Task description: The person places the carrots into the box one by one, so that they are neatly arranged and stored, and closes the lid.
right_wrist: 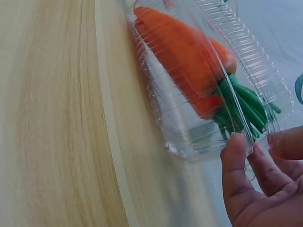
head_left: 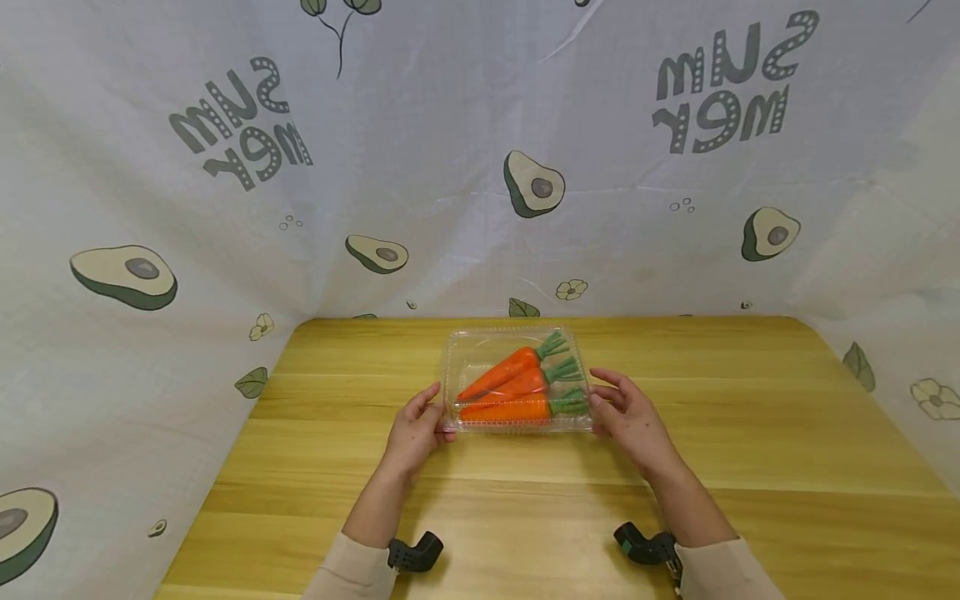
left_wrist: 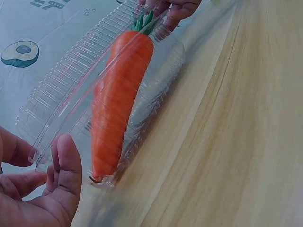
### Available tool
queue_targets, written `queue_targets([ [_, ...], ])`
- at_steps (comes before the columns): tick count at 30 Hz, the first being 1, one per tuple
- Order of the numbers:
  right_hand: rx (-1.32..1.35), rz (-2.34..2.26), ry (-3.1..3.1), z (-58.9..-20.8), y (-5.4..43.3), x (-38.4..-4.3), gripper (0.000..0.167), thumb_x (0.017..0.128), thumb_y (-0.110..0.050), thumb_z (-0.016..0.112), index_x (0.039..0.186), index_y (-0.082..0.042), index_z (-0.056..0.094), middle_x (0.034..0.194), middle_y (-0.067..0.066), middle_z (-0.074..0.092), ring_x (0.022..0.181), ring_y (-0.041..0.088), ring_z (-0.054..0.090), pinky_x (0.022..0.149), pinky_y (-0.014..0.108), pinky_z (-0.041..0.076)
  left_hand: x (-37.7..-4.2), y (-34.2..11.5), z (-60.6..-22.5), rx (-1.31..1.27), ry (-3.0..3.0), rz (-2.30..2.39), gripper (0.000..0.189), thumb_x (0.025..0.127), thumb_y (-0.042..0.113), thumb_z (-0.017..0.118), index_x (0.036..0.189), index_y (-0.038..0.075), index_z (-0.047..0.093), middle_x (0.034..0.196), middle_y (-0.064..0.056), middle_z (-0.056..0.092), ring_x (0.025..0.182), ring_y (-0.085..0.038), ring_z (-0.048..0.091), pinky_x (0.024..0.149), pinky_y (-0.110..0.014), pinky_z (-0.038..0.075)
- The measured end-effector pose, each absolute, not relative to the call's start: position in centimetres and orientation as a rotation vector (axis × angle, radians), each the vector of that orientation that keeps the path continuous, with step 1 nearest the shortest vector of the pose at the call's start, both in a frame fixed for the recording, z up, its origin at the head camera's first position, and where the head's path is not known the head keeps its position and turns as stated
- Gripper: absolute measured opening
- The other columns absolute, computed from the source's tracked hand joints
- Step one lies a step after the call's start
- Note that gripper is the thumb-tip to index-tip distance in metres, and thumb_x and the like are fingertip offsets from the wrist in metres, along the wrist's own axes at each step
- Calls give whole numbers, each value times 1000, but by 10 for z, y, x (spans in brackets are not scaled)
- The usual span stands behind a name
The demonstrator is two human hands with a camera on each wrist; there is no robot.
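Note:
A clear plastic clamshell box [head_left: 467,343] with three orange carrots [head_left: 504,372] inside is over the middle of the table, its lid down. The carrots' green tops [right_wrist: 246,104] point toward the right side. My left hand [head_left: 415,429] pinches the box's left edge near the front corner. On the opposite side, my right hand [head_left: 632,423] grips the right edge between thumb and fingers. In the left wrist view the box's ribbed wall [left_wrist: 154,101] stands close over the wood, with one carrot [left_wrist: 118,94] lying along it.
The wooden table [head_left: 525,517] reaches back to a hanging white cloth [head_left: 450,167] printed with avocados and letters. That cloth also runs along both sides. Black wrist cameras, left [head_left: 416,552] and right [head_left: 645,546], sit by the beige sleeves [head_left: 352,571].

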State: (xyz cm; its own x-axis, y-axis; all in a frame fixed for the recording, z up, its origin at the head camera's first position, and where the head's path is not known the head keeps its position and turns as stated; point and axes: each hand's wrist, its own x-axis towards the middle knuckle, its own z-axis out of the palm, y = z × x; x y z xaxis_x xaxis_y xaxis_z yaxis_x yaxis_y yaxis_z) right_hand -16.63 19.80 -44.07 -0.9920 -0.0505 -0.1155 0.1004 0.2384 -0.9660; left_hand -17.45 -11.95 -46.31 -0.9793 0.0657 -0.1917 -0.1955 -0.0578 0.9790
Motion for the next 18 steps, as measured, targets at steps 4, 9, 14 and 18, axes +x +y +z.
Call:
queue_targets([
  [4, 67, -1915, 2327, -440, 196, -166, 55, 109, -13, 48, 159, -7, 27, 148, 28, 44, 105, 1, 57, 80, 23, 60, -175, -121, -464, -145, 2022, 2150, 53, 107, 13, 45, 158, 3, 35, 103, -7, 55, 75, -12, 61, 72, -22, 61],
  [9, 120, -1935, 2321, -439, 195, -165, 56, 107, -12, 50, 158, -4, 28, 123, 15, 51, 92, 3, 59, 77, 23, 61, -175, -121, -463, -172, 2048, 2114, 52, 107, 14, 46, 157, 6, 38, 97, -6, 55, 73, -11, 60, 67, -20, 58],
  [14, 117, -1929, 2320, -439, 196, -165, 51, 108, -11, 48, 156, -3, 33, 107, 3, 58, 93, 4, 59, 78, 23, 61, -173, -122, -464, -171, 2044, 2103, 52, 108, 15, 45, 158, 8, 36, 106, -10, 55, 73, -10, 57, 65, -19, 56],
  [18, 110, -1930, 2322, -438, 194, -164, 51, 108, -12, 49, 156, -4, 33, 115, 12, 62, 95, 2, 62, 80, 25, 63, -172, -122, -463, -174, 2029, 2110, 52, 108, 17, 44, 159, 9, 36, 107, -9, 55, 72, -10, 56, 64, -19, 56],
])
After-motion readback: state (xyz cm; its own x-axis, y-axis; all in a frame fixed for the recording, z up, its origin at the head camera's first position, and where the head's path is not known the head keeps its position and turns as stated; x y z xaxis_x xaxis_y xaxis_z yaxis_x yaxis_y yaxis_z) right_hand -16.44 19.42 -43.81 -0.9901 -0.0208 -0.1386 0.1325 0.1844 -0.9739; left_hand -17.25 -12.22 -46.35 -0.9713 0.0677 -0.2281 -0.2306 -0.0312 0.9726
